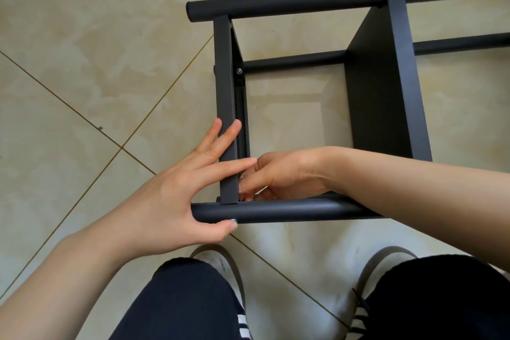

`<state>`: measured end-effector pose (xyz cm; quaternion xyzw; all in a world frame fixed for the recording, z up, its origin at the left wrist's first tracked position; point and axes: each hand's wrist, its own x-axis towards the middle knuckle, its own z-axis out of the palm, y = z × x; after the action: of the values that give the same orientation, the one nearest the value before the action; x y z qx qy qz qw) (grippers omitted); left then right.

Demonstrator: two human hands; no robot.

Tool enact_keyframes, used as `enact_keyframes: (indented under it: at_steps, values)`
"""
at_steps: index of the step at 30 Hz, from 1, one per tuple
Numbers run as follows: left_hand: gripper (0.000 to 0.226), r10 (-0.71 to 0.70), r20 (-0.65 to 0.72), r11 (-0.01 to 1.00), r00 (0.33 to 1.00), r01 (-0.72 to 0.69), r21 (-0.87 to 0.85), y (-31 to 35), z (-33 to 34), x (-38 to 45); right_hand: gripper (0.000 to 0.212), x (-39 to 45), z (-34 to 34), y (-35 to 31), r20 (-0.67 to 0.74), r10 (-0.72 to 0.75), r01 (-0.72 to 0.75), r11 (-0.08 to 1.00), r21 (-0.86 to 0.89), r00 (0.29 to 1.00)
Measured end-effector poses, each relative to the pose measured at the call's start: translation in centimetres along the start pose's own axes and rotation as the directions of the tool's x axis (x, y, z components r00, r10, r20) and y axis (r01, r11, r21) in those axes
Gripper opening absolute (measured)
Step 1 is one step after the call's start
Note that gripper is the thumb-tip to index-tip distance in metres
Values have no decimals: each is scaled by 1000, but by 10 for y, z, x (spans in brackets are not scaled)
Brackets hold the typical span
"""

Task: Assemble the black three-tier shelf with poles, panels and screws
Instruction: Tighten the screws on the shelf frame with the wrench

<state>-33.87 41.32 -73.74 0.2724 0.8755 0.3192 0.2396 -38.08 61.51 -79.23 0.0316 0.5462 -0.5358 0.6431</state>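
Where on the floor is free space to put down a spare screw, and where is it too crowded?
Free: the bare tiled floor left of the end panel, and the patch inside the frame between that panel and the middle panel. Crowded: the near pole, where the left hand and right hand work, with shoes just below.

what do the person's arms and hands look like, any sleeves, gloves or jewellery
Both arms are bare up to the frame's edge: no sleeves show. The left hand and the right hand wear no gloves, and no rings, watch or bracelets show on the fingers or wrists. The nails that show look short and unpainted. Lower down, dark trousers and light shoes show.
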Motion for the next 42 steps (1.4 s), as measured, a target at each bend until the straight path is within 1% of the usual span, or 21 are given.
enact_keyframes:
  at_steps: [3, 5, 8, 10, 12, 14, 18, 22, 26, 28, 30, 32, 34, 38, 39, 42]
  values:
    - [90, 2, -23, 1000, 1000, -2, 19, -2, 2, 0, 20, -3, -3, -1, 24, 11, -11, 1000, 9, 1000]
    - [97, -1, -41, 1000, 999, 2, 22, -3, 4, 0, 21, -3, -4, 0, 16, 3, -3, 1000, 3, 1000]
    - [100, 6, -63, 999, 998, -4, 36, -7, 7, 1, 19, -1, -2, 2, 6, -17, 17, 1000, 22, 1000]
    - [100, 16, -76, 999, 997, -12, 49, -9, 8, 1, 22, -1, -2, 2, 14, -35, 35, 999, 32, 999]
    - [99, 28, -93, 997, 995, -20, 77, -10, 10, 1, 31, -2, -1, 2, 22, -47, 47, 998, 34, 999]
    - [98, 36, -107, 996, 994, -27, 88, -10, 11, 1, 35, -2, 1, 2, 10, -44, 44, 999, 2, 999]
    - [97, 38, -113, 997, 993, -29, 76, -9, 11, 1, 26, -6, 0, -1, -2, -26, 25, 999, -29, 1000]
    - [96, 37, -113, 997, 993, -29, 76, -9, 11, 2, 35, -10, -2, -2, -20, -24, 24, 999, -45, 999]
    - [95, 43, -117, 997, 992, -36, 66, -10, 12, 2, 25, -8, 1, -1, -55, -22, 19, 998, -53, 998]
    - [95, 47, -117, 997, 992, -40, 62, -10, 12, 1, 27, -7, 2, -1, -55, -30, 27, 999, -42, 998]
    - [95, 46, -120, 997, 992, -39, 61, -11, 12, 2, 33, -7, 1, -2, -35, -39, 37, 998, -45, 999]
    - [95, 44, -119, 997, 992, -37, 64, -11, 13, 2, 34, -8, -2, -1, -13, -46, 45, 997, -56, 999]
    - [95, 44, -118, 997, 992, -37, 66, -11, 13, 2, 32, -8, -3, 0, -18, -49, 48, 997, -61, 999]
    - [94, 47, -118, 997, 992, -40, 58, -10, 13, 2, 16, -5, -1, 2, -72, -39, 35, 998, -51, 997]
    - [94, 46, -118, 998, 992, -40, 53, -10, 13, 2, 16, -4, 0, 2, -78, -40, 36, 998, -51, 996]
    - [94, 43, -119, 998, 992, -38, 48, -10, 13, 2, 28, -4, 1, 1, -63, -60, 56, 997, -53, 996]
